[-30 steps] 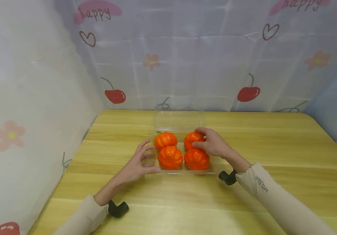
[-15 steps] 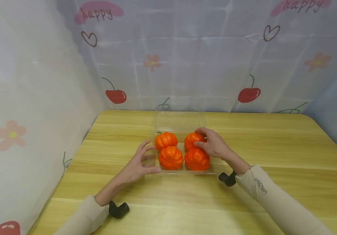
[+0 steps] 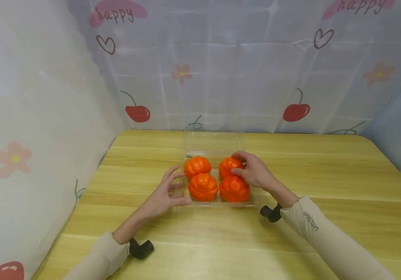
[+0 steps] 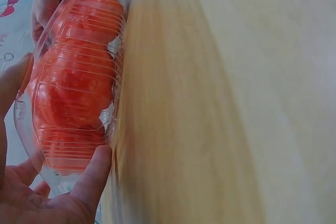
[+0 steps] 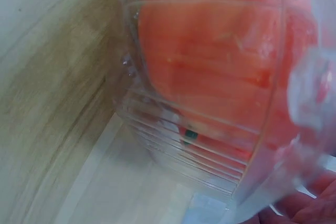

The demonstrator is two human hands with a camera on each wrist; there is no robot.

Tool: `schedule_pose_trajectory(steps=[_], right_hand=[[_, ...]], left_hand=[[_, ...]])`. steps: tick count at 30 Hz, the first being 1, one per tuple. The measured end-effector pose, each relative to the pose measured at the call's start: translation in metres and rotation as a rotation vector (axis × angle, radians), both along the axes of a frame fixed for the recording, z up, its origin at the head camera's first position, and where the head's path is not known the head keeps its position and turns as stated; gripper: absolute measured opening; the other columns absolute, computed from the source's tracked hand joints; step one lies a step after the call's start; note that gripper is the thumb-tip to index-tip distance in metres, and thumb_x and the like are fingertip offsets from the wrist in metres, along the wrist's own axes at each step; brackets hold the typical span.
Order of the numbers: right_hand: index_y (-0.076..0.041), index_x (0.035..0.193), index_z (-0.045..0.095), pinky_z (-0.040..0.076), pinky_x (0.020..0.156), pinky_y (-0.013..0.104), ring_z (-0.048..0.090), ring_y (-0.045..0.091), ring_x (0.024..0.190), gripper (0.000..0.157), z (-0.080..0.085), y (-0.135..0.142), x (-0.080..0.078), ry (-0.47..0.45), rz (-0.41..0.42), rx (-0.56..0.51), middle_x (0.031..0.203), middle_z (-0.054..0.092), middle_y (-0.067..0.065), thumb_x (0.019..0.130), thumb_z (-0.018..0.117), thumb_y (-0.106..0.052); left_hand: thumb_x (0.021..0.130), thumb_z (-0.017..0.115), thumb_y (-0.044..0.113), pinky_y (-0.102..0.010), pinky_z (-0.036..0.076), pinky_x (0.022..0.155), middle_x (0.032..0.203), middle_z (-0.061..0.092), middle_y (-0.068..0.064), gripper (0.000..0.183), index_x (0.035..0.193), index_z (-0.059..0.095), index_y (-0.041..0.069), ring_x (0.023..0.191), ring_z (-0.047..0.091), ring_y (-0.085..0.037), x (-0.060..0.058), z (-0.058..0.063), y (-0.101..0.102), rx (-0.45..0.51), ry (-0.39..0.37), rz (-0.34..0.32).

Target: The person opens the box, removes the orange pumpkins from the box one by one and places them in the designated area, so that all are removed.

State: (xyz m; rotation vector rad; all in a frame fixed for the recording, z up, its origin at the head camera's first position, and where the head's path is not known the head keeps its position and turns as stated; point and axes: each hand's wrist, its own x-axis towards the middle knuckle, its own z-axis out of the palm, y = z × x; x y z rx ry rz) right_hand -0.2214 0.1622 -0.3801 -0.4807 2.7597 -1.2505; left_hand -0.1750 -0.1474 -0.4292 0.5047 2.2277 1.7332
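Several orange toy pumpkins sit in a clear plastic clamshell box point(image 3: 218, 204), whose lid point(image 3: 212, 143) lies folded back. My right hand point(image 3: 255, 172) holds the back right pumpkin point(image 3: 226, 167), thumb on its near side and fingers over its far side. In front of it lies another pumpkin point(image 3: 234, 189). At the box's left side, my left hand point(image 3: 159, 197) is spread, thumb by the front corner and fingertips along the side wall, near the left pumpkins point(image 3: 203, 188). In the right wrist view, a pumpkin point(image 5: 205, 45) with a green bit shows through the ridged wall.
The box stands on a wood-grain table point(image 3: 200, 241). A printed curtain point(image 3: 221, 77) hangs behind the table's far edge and along the left. Black wrist mounts point(image 3: 141, 249) stick out under both sleeves.
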Motion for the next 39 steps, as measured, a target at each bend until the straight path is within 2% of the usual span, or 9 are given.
schedule_pose_trajectory(steps=[13,20,28,31,33,35,39], right_hand=[[0.009,0.134,0.051,0.046,0.099,0.053,0.054,0.039,0.114,0.046,0.000,0.000,0.005,0.011,0.028,-0.085,0.130,0.056,0.024,0.091,0.065,0.003],[0.009,0.148,0.034,0.045,0.101,0.053,0.050,0.041,0.121,0.062,0.007,0.000,0.008,-0.011,0.020,-0.148,0.140,0.047,0.028,0.092,0.062,0.006],[0.014,0.145,0.034,0.043,0.102,0.055,0.047,0.044,0.121,0.058,0.014,0.005,0.013,0.006,0.021,-0.182,0.133,0.043,0.031,0.092,0.058,0.009],[0.015,0.141,0.041,0.047,0.098,0.053,0.050,0.043,0.116,0.053,0.013,0.009,0.017,0.037,0.043,-0.111,0.125,0.047,0.030,0.090,0.056,0.012],[0.015,0.138,0.045,0.049,0.096,0.052,0.053,0.043,0.113,0.049,0.013,0.010,0.019,0.054,0.066,-0.059,0.121,0.049,0.029,0.091,0.056,0.010],[0.014,0.137,0.047,0.049,0.095,0.053,0.053,0.044,0.115,0.048,0.012,0.008,0.020,0.055,0.082,-0.037,0.124,0.050,0.029,0.092,0.060,0.004],[0.010,0.140,0.046,0.047,0.097,0.055,0.048,0.046,0.123,0.056,0.011,0.003,0.017,0.028,0.059,-0.091,0.134,0.048,0.029,0.093,0.068,-0.012]], left_hand=[[0.081,0.083,0.016,-0.042,0.047,0.100,0.163,0.001,0.003,0.085,0.150,0.034,0.009,0.135,0.040,-0.039,0.002,-0.001,0.000,0.001,-0.017,0.007],[0.082,0.082,0.015,-0.043,0.047,0.101,0.164,0.001,0.002,0.086,0.152,0.032,0.010,0.135,0.040,-0.039,0.001,-0.002,-0.001,0.002,-0.010,0.005],[0.083,0.081,0.014,-0.044,0.047,0.101,0.164,0.001,0.001,0.090,0.154,0.027,0.011,0.136,0.039,-0.039,0.001,-0.002,-0.002,0.015,-0.013,0.001],[0.083,0.081,0.013,-0.043,0.047,0.101,0.164,0.001,0.001,0.092,0.155,0.025,0.012,0.137,0.038,-0.039,0.001,-0.002,-0.001,0.022,-0.021,-0.008],[0.083,0.082,0.013,-0.042,0.046,0.101,0.164,0.001,0.002,0.090,0.155,0.027,0.011,0.136,0.038,-0.038,0.001,-0.003,0.000,0.019,-0.019,-0.009],[0.082,0.082,0.013,-0.042,0.046,0.101,0.163,0.001,0.004,0.089,0.154,0.029,0.011,0.136,0.039,-0.037,0.001,-0.002,0.000,0.015,-0.015,-0.004],[0.082,0.082,0.015,-0.042,0.046,0.102,0.164,0.001,0.005,0.086,0.152,0.033,0.010,0.136,0.039,-0.037,0.002,-0.002,0.001,0.007,-0.006,0.001]])
